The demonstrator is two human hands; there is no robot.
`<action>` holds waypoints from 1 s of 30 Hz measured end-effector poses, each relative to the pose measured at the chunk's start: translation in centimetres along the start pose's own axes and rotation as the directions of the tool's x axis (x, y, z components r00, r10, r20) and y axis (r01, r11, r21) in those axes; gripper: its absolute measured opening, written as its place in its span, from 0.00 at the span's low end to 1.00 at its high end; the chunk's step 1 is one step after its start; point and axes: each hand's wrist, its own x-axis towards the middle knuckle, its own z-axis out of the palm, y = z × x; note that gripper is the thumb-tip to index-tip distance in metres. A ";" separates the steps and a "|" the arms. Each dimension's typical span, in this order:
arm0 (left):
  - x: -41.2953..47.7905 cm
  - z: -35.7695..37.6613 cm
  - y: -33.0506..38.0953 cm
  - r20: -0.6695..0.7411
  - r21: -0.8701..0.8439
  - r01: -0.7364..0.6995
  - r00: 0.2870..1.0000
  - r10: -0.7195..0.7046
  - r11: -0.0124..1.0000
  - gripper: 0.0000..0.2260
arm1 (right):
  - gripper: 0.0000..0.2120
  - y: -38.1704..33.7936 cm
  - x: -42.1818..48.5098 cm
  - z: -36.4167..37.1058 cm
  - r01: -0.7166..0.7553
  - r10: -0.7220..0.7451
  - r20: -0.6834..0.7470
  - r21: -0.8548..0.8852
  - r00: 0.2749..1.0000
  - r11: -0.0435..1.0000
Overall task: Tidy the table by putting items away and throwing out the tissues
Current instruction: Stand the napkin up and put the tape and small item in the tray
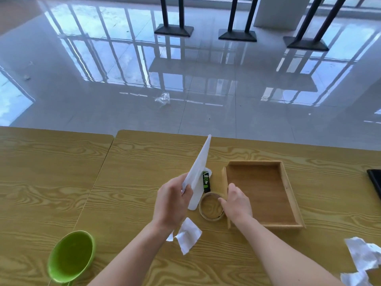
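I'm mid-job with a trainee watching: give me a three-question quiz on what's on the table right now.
1. True or false: the shallow wooden tray already holds items.
2. Which hand touches the brown roll of tape? A) left hand B) right hand C) neither
3. Fill in: the left hand holds up a flat white ____, and beside it lies a small green-and-black stick.

Key: 1 false, the tray is empty; 2 B; 3 sheet. Crumpled white tissues lie loose on the wood-grain table, near the round green plastic bin.

Tape roll (pixel 211 207) just left of tray (pixel 288 195), bowl (pixel 70 256) far left
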 end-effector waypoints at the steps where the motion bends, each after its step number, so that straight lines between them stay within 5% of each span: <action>1: 0.2 -0.1 -0.2 -0.014 0.011 0.007 1.000 -0.007 1.000 0.18 | 0.14 -0.2 0.4 0.1 0.015 -0.015 0.002 0.000 1.000 1.000; 9: 1.0 -1.4 -1.0 -0.137 0.064 0.129 0.983 -0.119 0.990 0.13 | 0.15 -2.6 3.2 0.9 0.161 -0.161 0.028 -0.008 0.987 0.987; 30: 3.3 -9.6 -9.0 -0.238 0.104 0.194 0.957 -0.165 0.975 0.08 | 0.12 -15.0 5.3 5.9 0.258 -0.257 0.062 -0.014 0.964 0.966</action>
